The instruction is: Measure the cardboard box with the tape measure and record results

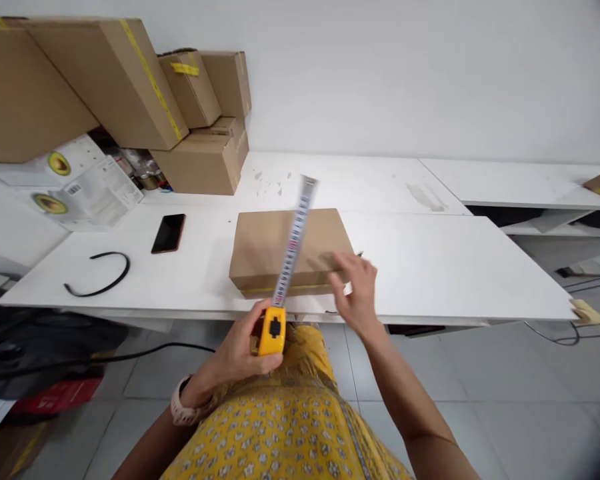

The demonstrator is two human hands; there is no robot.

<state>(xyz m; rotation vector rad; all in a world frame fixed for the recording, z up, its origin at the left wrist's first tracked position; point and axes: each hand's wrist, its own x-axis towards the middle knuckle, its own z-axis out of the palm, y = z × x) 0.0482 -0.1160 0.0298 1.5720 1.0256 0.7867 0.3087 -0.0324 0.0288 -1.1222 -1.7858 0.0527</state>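
My left hand (pixel 237 347) is wrapped round the yellow case of a tape measure (pixel 273 332), just off the table's front edge. Its blade is pulled out and slants up and away, passing over the top of a closed cardboard box (pixel 260 243). The metal tip hangs past the box's far side, slightly blurred. My right hand (pixel 355 287) is at the box's near right corner, thumb and fingers apart and holding nothing. Whether its fingertips touch the cardboard I cannot tell. Yellow tape runs along the box's lower front.
On the white table (pixel 430 267), a phone (pixel 169 233) and a black headband (pixel 125 270) lie to the left. Stacked cardboard boxes (pixel 200 163) and a white carton with avocado pictures (pixel 87 180) stand at the back left. A black cable (pixel 155 348) runs below the left edge.
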